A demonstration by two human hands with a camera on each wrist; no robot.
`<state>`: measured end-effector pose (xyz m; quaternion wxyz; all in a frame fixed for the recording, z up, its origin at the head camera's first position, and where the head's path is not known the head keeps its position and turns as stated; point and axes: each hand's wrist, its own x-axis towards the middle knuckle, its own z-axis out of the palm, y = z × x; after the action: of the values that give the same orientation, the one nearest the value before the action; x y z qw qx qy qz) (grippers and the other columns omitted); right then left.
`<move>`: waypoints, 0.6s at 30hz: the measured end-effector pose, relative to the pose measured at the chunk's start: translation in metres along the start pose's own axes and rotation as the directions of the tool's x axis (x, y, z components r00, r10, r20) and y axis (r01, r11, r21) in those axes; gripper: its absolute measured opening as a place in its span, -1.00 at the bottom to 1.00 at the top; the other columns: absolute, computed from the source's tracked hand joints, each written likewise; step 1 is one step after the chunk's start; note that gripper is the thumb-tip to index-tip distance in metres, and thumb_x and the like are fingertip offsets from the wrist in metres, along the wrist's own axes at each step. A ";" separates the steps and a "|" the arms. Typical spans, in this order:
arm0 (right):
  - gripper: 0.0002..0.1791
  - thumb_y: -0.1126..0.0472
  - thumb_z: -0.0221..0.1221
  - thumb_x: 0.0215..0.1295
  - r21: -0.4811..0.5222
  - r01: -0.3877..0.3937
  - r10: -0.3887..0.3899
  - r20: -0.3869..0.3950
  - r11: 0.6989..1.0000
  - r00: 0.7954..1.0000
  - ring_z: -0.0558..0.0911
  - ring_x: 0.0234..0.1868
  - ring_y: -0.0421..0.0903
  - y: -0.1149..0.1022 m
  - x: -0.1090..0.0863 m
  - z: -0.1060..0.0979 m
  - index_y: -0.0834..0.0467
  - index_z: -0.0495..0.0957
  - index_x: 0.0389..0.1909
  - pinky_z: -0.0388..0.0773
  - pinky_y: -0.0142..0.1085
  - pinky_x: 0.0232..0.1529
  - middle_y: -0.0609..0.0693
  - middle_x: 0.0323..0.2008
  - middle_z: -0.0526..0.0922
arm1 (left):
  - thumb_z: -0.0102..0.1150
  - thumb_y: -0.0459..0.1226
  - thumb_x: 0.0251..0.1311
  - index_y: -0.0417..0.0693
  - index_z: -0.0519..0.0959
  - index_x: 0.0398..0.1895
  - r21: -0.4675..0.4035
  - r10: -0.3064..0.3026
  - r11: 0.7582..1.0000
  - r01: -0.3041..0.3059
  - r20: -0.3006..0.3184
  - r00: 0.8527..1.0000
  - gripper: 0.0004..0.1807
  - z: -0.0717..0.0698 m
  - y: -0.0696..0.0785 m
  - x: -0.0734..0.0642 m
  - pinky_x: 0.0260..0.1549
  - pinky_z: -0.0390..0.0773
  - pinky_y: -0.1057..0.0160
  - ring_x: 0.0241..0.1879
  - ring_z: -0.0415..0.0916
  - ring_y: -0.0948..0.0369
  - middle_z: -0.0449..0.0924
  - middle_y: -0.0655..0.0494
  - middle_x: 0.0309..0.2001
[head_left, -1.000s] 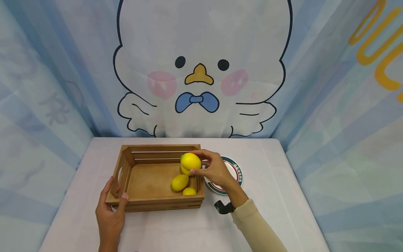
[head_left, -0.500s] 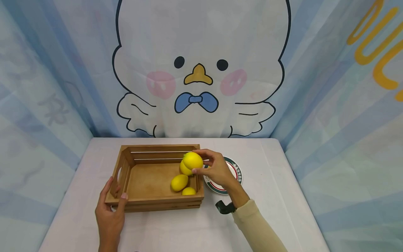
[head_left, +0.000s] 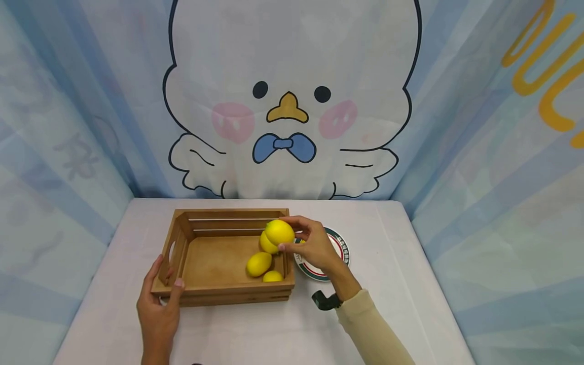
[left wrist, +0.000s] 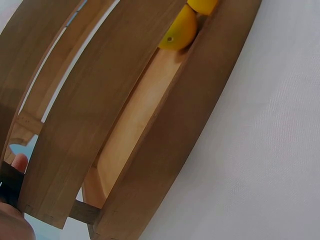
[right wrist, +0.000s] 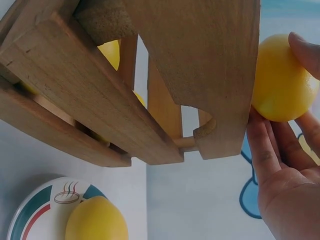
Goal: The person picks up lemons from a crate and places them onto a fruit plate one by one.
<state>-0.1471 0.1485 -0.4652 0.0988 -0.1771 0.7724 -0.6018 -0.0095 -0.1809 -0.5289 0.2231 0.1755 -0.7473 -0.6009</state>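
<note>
My left hand (head_left: 157,314) grips the slatted wooden crate (head_left: 223,293) at its front left corner, thumb on the front rim and fingers along the left end. Over the crate's right end, my right hand (head_left: 315,247) holds a lemon (head_left: 280,232) between thumb and fingers. The right wrist view shows that held lemon (right wrist: 281,82) close beside the top of the crate's end wall (right wrist: 200,65). Below it in the head view lie a partly covered lemon (head_left: 267,244), another lemon (head_left: 258,264) and a third lemon (head_left: 272,277) by the front wall.
A round plate (head_left: 345,253) with a green and red rim stands right of the crate, partly hidden by the right hand. On it sits a lemon (right wrist: 97,222), clearest in the right wrist view. A white cloth covers the table (head_left: 388,304); printed curtains hang around it.
Over the first half second, the right hand shifts the held lemon slightly right and up, showing more of the lemon beneath. Since then it stays almost still. The left hand keeps its place on the crate.
</note>
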 end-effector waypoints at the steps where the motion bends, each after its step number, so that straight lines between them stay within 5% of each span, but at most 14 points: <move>1: -0.38 0.24 0.51 0.24 0.000 -0.003 0.003 -0.003 1.000 1.000 0.65 0.28 0.00 0.000 0.000 0.000 0.04 0.60 0.34 0.61 -0.23 0.33 -0.02 0.33 0.64 | 0.30 -0.46 0.37 0.24 0.35 0.61 0.003 -0.001 1.000 0.001 0.000 1.000 -0.20 0.000 0.000 0.000 0.40 0.06 0.69 0.34 0.40 0.48 0.35 0.18 0.60; 18: -0.37 0.27 0.51 0.23 0.026 -0.040 0.041 -0.035 0.999 0.999 0.63 0.28 0.05 0.000 -0.005 -0.007 0.09 0.61 0.35 0.59 -0.08 0.38 0.07 0.31 0.63 | 0.31 -0.46 0.36 0.24 0.36 0.60 0.006 -0.001 1.000 0.002 -0.010 1.000 -0.20 0.001 0.000 0.000 0.39 0.07 0.70 0.36 0.37 0.48 0.36 0.20 0.59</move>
<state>-0.1447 0.1566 -0.4639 0.0993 -0.1496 0.7699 -0.6124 -0.0104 -0.1801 -0.5290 0.2257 0.1795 -0.7477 -0.5981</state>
